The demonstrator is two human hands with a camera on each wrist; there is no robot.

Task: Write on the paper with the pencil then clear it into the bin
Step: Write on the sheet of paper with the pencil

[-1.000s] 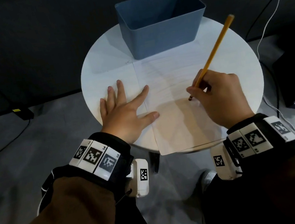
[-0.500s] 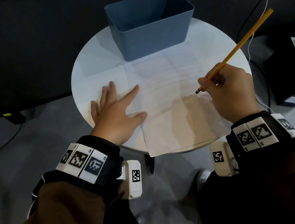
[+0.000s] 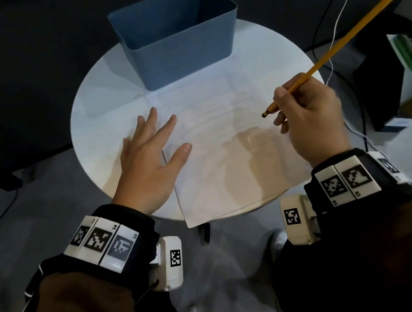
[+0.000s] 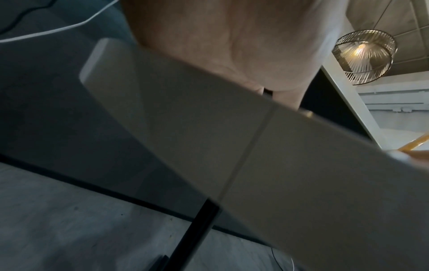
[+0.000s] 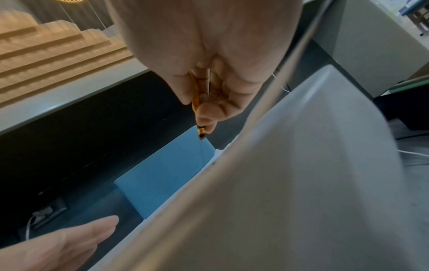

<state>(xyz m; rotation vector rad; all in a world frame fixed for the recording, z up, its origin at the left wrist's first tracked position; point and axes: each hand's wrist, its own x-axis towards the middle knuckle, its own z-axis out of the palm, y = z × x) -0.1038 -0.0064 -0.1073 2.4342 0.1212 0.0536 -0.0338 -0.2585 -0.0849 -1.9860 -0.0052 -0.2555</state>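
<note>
The right hand [image 3: 311, 122], gripping the pencil [image 3: 329, 54], has lifted its tip off the paper [image 3: 226, 152]; the flat left hand [image 3: 151, 159] still pins it, suggesting binning [image 3: 177, 38] comes next.

Lined white paper [image 3: 220, 153]: flat on the round tabletop, near edge overhanging the rim, far edge touching the bin. Yellow pencil [image 3: 332, 53]: held aloft at a slant above the sheet's right part, dark tip down-left, clear of the sheet. Blue rectangular bin [image 3: 181, 48]: upright at the back, open-topped.
</note>
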